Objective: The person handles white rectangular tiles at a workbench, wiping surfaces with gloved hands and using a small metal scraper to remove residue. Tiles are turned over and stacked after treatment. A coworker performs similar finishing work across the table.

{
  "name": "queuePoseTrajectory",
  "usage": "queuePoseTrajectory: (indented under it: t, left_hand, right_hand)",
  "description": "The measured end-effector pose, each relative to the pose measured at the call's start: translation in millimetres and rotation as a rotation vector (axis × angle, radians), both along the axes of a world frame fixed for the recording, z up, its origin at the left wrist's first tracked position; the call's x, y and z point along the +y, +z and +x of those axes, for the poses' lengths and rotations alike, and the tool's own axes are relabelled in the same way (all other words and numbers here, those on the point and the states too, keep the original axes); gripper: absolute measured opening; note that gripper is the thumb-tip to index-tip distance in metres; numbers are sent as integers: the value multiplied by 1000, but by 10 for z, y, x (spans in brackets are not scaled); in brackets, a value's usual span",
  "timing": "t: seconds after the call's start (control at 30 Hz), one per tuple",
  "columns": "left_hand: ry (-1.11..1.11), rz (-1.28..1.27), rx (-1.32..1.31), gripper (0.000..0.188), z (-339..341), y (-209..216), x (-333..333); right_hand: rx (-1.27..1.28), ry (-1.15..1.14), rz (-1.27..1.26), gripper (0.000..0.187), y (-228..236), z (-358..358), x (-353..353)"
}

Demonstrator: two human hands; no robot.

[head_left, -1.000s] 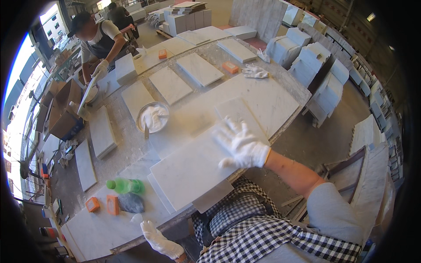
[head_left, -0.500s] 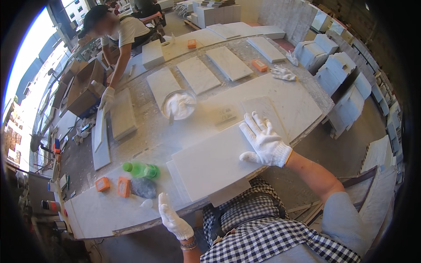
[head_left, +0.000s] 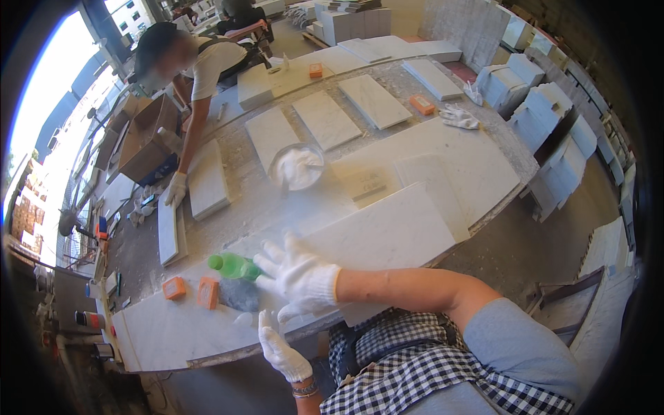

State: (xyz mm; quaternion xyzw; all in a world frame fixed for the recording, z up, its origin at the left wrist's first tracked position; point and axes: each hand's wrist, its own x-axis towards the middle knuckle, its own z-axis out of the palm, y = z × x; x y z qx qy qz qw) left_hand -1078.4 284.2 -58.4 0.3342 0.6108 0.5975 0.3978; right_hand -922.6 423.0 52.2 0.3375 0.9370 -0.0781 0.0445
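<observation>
A white marble slab (head_left: 398,232) lies near the front edge of the worktable, on top of other slabs. My right hand (head_left: 301,277), in a white knit glove, is open with fingers spread over the slab's left end; whether its palm touches the stone I cannot tell. Close to its fingertips are a green plastic bottle (head_left: 232,265) and a dark grey lump (head_left: 238,295), partly hidden by the hand. My left hand (head_left: 283,356), also gloved, is held just off the table's front edge, empty, its fingers stretched out.
Two orange blocks (head_left: 207,292) sit left of the grey lump. A bowl of white paste (head_left: 297,168) stands mid-table, with several slabs (head_left: 325,120) behind it. Across the table, a co-worker's gloved hand (head_left: 177,188) rests on narrow slabs. Stacked stone pieces (head_left: 543,114) stand at right.
My right hand has swept left across the slab, from its right end to its left end. My left hand stays near the table edge. The co-worker's hand has moved down onto the narrow slabs.
</observation>
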Motion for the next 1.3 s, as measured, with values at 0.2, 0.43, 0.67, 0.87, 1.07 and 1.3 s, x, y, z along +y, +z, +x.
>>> queuePoseTrajectory:
  t: [0.2,0.43,0.67,0.87,1.07,1.3]
  left_hand:
    - [-21,17,66,63,-42,71,50]
    - [-45,11,21,62,35,1,19]
    - [-89,38,241,57,266,121,143]
    - [-144,30,308,52,447,238,203]
    - [-71,32,206,49,371,160,138]
    - [3,-18,242,48,112,31,-27]
  right_hand:
    - [152,36,-59,87,23,166,-310]
    - [122,-281,-67,89,-46,1110,-595]
    - [-48,-870,-11,106,-120,2737,-851]
    - [-19,-963,185,112,-123,2917,-872]
    - [-114,-679,94,110,-223,2291,-380]
    - [-112,-406,69,108,-105,1147,-68]
